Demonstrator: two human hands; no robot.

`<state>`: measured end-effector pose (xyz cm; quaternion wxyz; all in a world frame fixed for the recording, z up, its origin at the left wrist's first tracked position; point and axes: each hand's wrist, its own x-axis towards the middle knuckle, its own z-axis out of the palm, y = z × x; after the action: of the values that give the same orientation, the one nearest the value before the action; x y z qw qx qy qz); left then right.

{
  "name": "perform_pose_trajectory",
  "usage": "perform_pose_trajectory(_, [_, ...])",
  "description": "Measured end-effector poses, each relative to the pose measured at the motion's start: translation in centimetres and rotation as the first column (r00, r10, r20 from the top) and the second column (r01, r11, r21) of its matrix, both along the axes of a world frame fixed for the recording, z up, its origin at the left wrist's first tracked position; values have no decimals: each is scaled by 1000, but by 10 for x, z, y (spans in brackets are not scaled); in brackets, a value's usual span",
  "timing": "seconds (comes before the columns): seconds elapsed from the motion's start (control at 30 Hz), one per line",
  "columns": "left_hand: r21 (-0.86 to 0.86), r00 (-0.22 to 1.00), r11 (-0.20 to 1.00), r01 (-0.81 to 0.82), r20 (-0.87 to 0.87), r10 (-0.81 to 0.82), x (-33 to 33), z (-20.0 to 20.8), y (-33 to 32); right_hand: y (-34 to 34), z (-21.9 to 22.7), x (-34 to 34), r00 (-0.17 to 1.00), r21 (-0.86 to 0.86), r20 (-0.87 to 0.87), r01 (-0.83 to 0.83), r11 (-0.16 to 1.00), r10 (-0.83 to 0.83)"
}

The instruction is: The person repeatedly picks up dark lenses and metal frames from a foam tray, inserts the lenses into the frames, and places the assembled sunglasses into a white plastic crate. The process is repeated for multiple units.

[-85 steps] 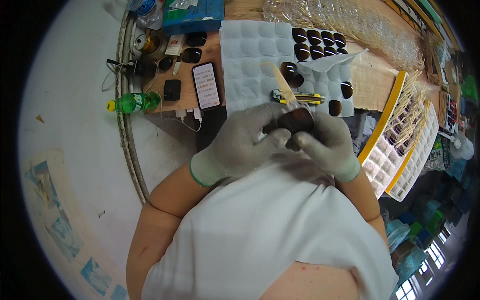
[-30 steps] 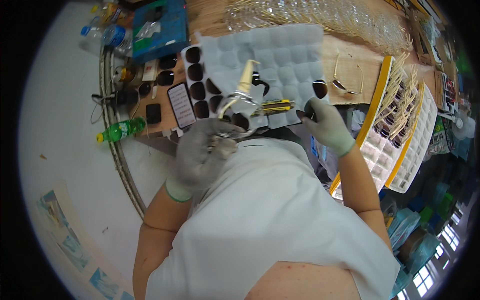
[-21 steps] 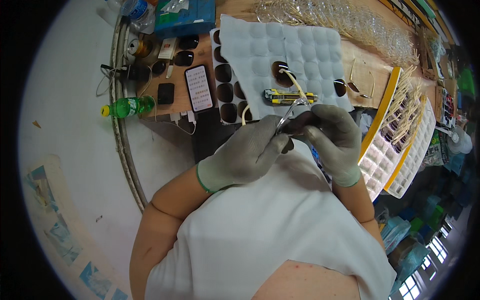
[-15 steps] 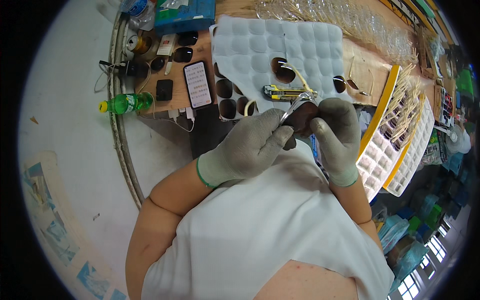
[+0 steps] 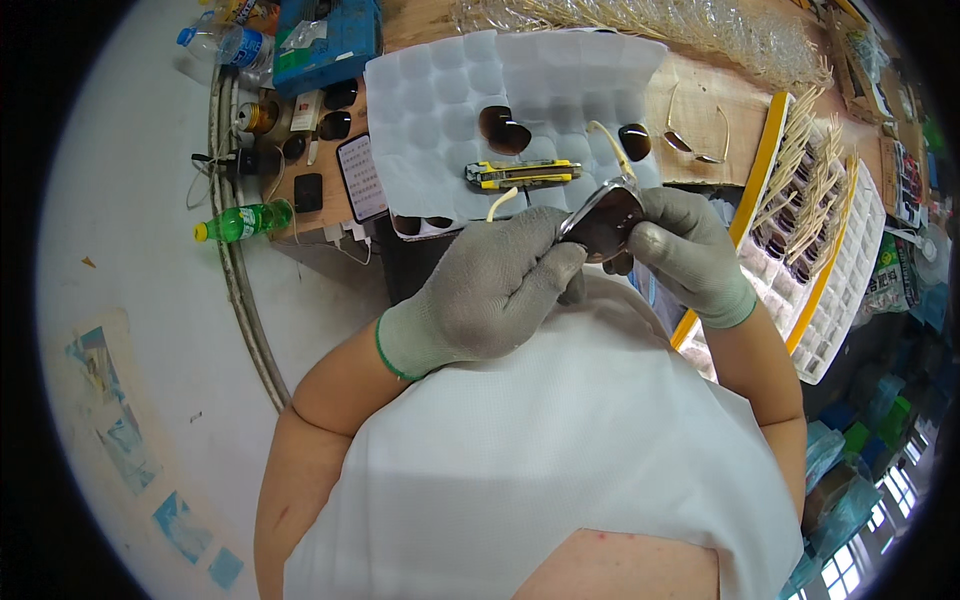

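Note:
Between my two grey-gloved hands is a pair of sunglasses [image 5: 606, 226] with a dark lens and a pale, shiny rim. Its cream temples stick up beyond the fingers. My left hand [image 5: 505, 275] is closed on one side, thumb against the front near the bridge. My right hand [image 5: 690, 250] pinches the outer edge of the dark lens between thumb and fingers. The glove hides the other half of the sunglasses. Just beyond my hands a yellow and black utility knife [image 5: 522, 174] lies on a white dimpled tray liner [image 5: 425, 95], near loose dark lenses [image 5: 504, 130].
At the right stand yellow-edged trays [image 5: 760, 165] holding several sunglasses with cream temples. Another pair of sunglasses [image 5: 697, 150] lies on brown cardboard. Clear plastic pieces are heaped at the back. To the left are a phone [image 5: 362, 178], a green bottle [image 5: 245, 221] and a blue box [image 5: 325, 45].
The dark lens now faces up more fully, lined up with the rim; before, it was tilted below it. My right hand has turned, its fingers now at the outer edge. The whole view has shifted.

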<state>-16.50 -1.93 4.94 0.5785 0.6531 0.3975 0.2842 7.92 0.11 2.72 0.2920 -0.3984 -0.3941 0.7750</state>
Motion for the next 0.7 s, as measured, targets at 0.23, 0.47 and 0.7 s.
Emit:
perform_pose_trajectory(0.23, [-48,989,989,-142,-40,140,15,-6,-4,-7,-18,-9,992,-89,-45,110,990,-115])
perform_pose_trajectory(0.47, [-64,998,996,-63,-23,62,-9,-17,1,-22,0,-34,974,178,120,171,969,-194])
perform_pose_trajectory(0.7, [108,984,981,-162,85,154,-35,-5,-10,-25,18,-65,982,228,148,84,970,-120])
